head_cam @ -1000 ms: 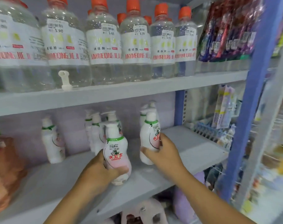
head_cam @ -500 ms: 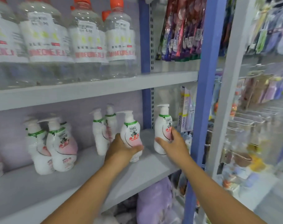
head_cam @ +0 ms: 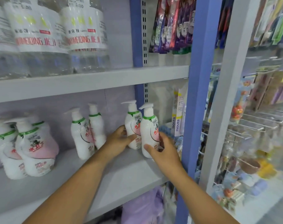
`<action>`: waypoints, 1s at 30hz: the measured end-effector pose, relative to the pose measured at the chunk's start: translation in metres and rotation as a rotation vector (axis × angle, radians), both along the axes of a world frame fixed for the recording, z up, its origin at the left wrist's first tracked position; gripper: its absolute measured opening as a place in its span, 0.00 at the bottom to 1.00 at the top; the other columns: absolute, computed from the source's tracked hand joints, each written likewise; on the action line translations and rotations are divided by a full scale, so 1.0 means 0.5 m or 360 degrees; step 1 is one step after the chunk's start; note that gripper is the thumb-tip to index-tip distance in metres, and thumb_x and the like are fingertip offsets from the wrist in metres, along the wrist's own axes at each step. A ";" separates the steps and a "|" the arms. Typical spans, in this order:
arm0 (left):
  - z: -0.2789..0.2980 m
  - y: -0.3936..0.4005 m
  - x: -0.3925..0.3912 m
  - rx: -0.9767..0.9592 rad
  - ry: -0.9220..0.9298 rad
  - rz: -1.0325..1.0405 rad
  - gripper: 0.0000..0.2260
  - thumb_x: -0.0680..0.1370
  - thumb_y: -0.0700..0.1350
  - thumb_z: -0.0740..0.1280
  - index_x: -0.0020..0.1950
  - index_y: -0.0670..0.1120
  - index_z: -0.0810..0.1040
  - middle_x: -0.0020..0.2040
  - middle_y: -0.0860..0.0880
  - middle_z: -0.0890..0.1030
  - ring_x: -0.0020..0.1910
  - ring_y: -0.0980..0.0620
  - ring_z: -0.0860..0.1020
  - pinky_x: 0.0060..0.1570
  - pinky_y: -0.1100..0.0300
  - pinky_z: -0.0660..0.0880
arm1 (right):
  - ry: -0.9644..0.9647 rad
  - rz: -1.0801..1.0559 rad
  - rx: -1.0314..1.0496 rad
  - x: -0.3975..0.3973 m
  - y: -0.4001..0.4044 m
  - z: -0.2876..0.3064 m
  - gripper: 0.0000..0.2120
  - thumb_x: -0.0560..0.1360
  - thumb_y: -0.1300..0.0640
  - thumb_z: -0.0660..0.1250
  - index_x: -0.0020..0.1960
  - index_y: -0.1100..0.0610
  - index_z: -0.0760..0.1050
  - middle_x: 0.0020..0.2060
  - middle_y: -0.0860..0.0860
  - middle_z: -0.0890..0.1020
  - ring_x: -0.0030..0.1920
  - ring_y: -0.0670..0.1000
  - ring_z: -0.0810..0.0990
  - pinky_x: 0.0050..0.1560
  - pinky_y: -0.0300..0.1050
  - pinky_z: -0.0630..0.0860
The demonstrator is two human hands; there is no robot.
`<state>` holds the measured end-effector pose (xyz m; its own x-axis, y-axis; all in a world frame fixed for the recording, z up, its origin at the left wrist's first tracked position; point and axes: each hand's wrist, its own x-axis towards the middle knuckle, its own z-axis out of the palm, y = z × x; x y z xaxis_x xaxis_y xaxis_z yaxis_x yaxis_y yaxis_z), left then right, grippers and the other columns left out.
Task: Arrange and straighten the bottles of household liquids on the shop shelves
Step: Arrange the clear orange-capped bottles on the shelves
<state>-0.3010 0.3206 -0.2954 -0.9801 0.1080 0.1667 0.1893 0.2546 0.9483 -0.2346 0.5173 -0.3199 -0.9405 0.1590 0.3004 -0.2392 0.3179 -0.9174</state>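
Observation:
Two white pump bottles with green collars and pink labels stand side by side at the right end of the lower shelf (head_cam: 124,173). My left hand (head_cam: 119,141) grips the left pump bottle (head_cam: 133,125) low on its side. My right hand (head_cam: 163,152) grips the right pump bottle (head_cam: 148,130) near its base, thumb in front. Both bottles are upright and touch each other. Two more pump bottles (head_cam: 82,135) stand to the left, and a cluster of three (head_cam: 32,147) sits at the far left.
Large clear bottles (head_cam: 86,39) with white labels fill the upper shelf (head_cam: 105,78). A blue upright post (head_cam: 200,94) bounds the shelf on the right, close to my right hand. Hanging packets (head_cam: 171,25) and wire hooks with small goods (head_cam: 253,123) lie beyond it.
Both hands have carried their pump bottles rightwards along the lower shelf and brought them together by the blue post. The camera has swung to the right.

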 end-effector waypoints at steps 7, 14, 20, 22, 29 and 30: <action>0.002 0.015 -0.020 0.0198 -0.0131 -0.0316 0.20 0.81 0.45 0.71 0.73 0.51 0.75 0.66 0.52 0.83 0.65 0.52 0.81 0.63 0.53 0.79 | 0.0063 -0.0212 0.0100 -0.014 -0.022 0.004 0.33 0.67 0.42 0.79 0.67 0.47 0.71 0.59 0.44 0.72 0.60 0.52 0.77 0.61 0.56 0.77; -0.007 0.031 -0.011 0.0272 -0.0050 -0.0356 0.18 0.82 0.42 0.68 0.73 0.49 0.76 0.64 0.54 0.84 0.64 0.55 0.81 0.58 0.65 0.78 | 0.0100 -0.0239 0.0085 -0.024 -0.032 0.007 0.34 0.68 0.44 0.80 0.68 0.51 0.69 0.60 0.46 0.75 0.60 0.51 0.76 0.60 0.54 0.77; -0.009 0.033 -0.009 0.0306 -0.0053 -0.0320 0.18 0.82 0.40 0.69 0.72 0.49 0.76 0.64 0.52 0.84 0.64 0.53 0.81 0.64 0.55 0.78 | 0.0089 -0.0265 0.0139 -0.018 -0.032 0.002 0.37 0.67 0.42 0.80 0.70 0.50 0.67 0.60 0.45 0.71 0.60 0.50 0.76 0.59 0.49 0.77; -0.007 0.032 -0.010 0.0283 -0.0043 -0.0328 0.18 0.82 0.41 0.69 0.72 0.50 0.76 0.63 0.53 0.84 0.64 0.53 0.81 0.63 0.58 0.78 | 0.0088 -0.0252 0.0142 -0.018 -0.031 0.002 0.37 0.68 0.44 0.80 0.70 0.50 0.67 0.60 0.44 0.71 0.61 0.50 0.76 0.60 0.50 0.78; -0.009 0.037 -0.006 0.0301 -0.0065 -0.0346 0.17 0.82 0.42 0.69 0.71 0.52 0.77 0.63 0.54 0.85 0.63 0.55 0.82 0.58 0.64 0.79 | 0.0110 -0.0250 0.0142 -0.018 -0.028 -0.003 0.37 0.68 0.43 0.79 0.71 0.50 0.66 0.61 0.45 0.71 0.61 0.49 0.75 0.61 0.48 0.77; -0.007 0.038 -0.005 0.0319 -0.0072 -0.0356 0.17 0.82 0.41 0.69 0.70 0.52 0.77 0.63 0.54 0.85 0.63 0.54 0.82 0.58 0.63 0.79 | 0.0117 -0.0247 0.0141 -0.019 -0.028 -0.004 0.37 0.68 0.43 0.80 0.70 0.50 0.66 0.60 0.45 0.71 0.61 0.49 0.75 0.60 0.47 0.76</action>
